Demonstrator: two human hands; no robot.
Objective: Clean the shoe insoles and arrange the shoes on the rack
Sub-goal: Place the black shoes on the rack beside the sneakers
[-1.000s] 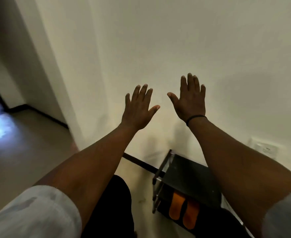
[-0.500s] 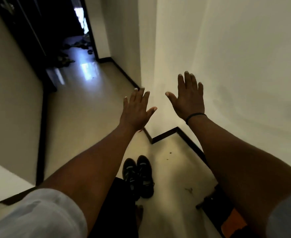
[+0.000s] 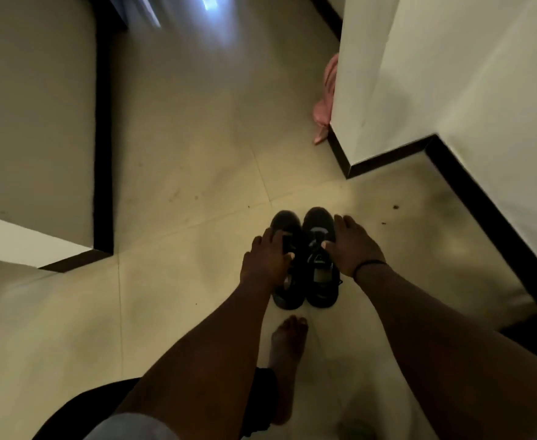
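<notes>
Black shoes (image 3: 305,258) sit side by side on the floor (image 3: 181,217). The left hand (image 3: 265,258) and right hand (image 3: 352,246) rest on them, fingers loosely spread. They look light and bendy; grab each at its opening.

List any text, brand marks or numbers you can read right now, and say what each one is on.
None can be read.
Right shoe: pale patches on the tongue and insole area, too blurred and dark to read.
Left shoe: a small light mark by the left hand, unreadable.
Walls and floor tiles: no lettering shows.
</notes>
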